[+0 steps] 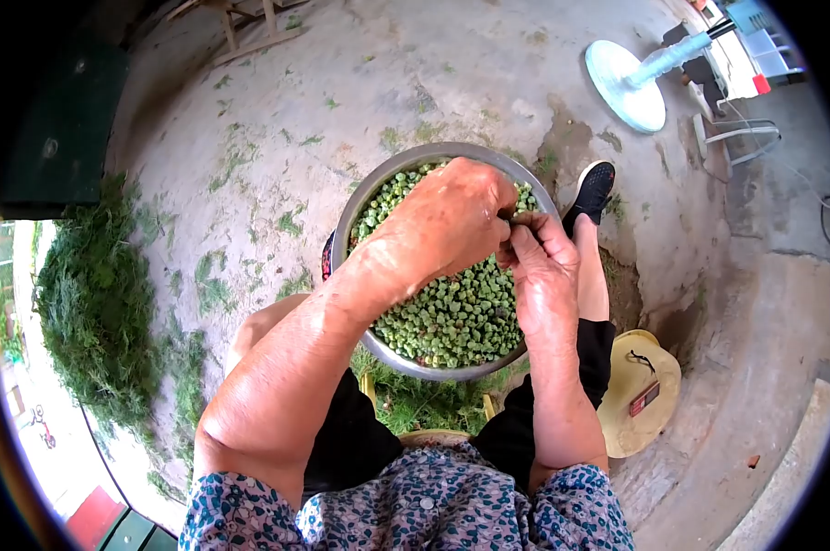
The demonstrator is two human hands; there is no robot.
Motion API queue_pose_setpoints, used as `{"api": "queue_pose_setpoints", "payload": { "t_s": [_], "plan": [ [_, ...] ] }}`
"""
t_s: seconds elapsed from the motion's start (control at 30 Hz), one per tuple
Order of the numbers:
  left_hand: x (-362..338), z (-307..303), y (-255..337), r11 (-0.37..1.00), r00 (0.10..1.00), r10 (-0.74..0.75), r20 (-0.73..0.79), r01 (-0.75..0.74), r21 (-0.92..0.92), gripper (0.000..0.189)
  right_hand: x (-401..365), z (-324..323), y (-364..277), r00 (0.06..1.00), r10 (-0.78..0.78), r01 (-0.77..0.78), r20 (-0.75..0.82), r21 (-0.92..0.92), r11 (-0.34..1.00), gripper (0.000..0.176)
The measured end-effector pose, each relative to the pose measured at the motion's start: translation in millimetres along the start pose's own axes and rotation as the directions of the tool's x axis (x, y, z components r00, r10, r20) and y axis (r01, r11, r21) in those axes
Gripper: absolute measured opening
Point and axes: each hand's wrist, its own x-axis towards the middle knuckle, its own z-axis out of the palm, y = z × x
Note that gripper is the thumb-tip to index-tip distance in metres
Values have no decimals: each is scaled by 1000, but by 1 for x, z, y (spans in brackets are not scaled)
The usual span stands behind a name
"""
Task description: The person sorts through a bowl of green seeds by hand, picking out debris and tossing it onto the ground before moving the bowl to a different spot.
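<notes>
Pod [509,219] pinched shut between left hand [451,220] and right hand [543,275] fingertips, above pea bowl [415,154], littered concrete ground [341,73], pod mostly hidden.

I log a stained concrete floor [360,83] strewn with green scraps [214,292]. Left: a heap of cut green stalks [93,303]. Top right: a round pale fan base [624,84] with its pole, and a white wire frame [741,138] near it. Lower right: a straw hat [631,422] on the floor, with a small reddish card [644,398] on it. Top: a wooden frame [249,28].
</notes>
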Motion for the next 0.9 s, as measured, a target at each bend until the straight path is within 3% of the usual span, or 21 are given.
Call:
{"api": "queue_pose_setpoints", "payload": {
  "t_s": [0.1, 0.2, 0.27, 0.3, 0.33, 0.4, 0.47, 0.5, 0.57, 0.6, 0.7, 0.8, 0.83, 0.87, 0.9],
  "plan": [
    [-4, 5, -3, 1000, 991, 15, 131, -16, 12, 18, -16, -8, 15, 991, 133, -132, 2, 149, 980, 8],
    [-10, 10, 1, 988, 975, -11, 224, -23, 152, 17, -37, -8, 32, 957, 289, -276, -26, 224, 935, 9],
    [-12, 8, 0, 987, 987, 32, 158, -56, 148, 16, -54, -16, 54, 923, 385, -380, -8, 147, 913, 6],
    [-11, 3, 1, 993, 987, 35, 160, -52, 104, 16, -64, -17, 62, 918, 397, -395, 0, -117, 911, 6],
    [-11, 0, 0, 997, 986, 36, 161, -46, 60, 16, -74, -17, 70, 911, 413, -382, 5, -373, 846, 7],
    [-11, 7, -4, 993, 987, 90, 130, -99, 66, 20, -103, -15, 95, 934, 342, -264, 100, -451, 853, 12],
    [-13, 11, 2, 989, 984, 58, 168, -79, 127, 24, -126, -26, 125, 934, 240, 14, 266, -697, 717, 18],
    [-13, 12, 3, 985, 976, 57, 210, -89, 145, 26, -132, -24, 128, 913, 299, 11, 276, -752, 660, 17],
    [-13, 15, 3, 977, 954, 57, 294, -114, 180, 31, -141, -23, 128, 870, 440, -66, 224, -830, 554, 13],
    [-13, 16, 3, 972, 941, 57, 334, -129, 197, 33, -141, -26, 128, 881, 385, 9, 273, -825, 565, 13],
    [-17, 18, -1, 989, 952, 132, 277, -145, 25, 36, -137, -32, 130, 884, 182, 255, 431, -770, 585, 14],
    [-12, 14, -13, 993, 980, 113, 166, -115, 5, 31, -117, -36, 110, 822, 458, -6, 338, -799, 601, 13],
    [-10, 11, -18, 994, 990, 99, 97, -102, 35, 29, -105, -38, 104, 822, 486, -50, 295, -814, 579, 14],
    [-8, 9, -22, 994, 996, 84, 27, -86, 63, 27, -96, -44, 98, 884, 382, -46, 268, -765, 642, 15],
    [-5, 1, -19, 999, 1000, 3, -26, -2, 47, 23, -84, -52, 97, 937, 266, 12, 225, -784, 621, 15]
  ]
}}
